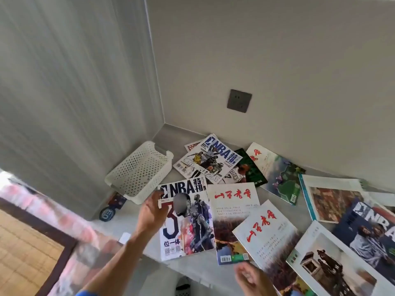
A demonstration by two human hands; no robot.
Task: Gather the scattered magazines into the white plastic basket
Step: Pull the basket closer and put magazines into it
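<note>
A white perforated plastic basket [140, 173] sits tilted on the grey floor near the room corner, and I see nothing inside it. Several magazines lie scattered to its right. My left hand [152, 212] grips the left edge of an NBA magazine [188, 221] with a big red "3" on its cover. To the right of it lie two white magazines with red script, one [233, 210] partly under the other [267, 233]. My right hand [251, 278] hovers low in view, blurred, fingers loose, holding nothing. More NBA magazines [215, 161] are piled by the far wall.
A wall socket [239, 101] sits above the pile. A small dark round object [107, 214] lies on the floor in front of the basket. A curtain hangs at left. A patterned rug edge and wooden floor lie at lower left. Other magazines [333, 201] spread to the right.
</note>
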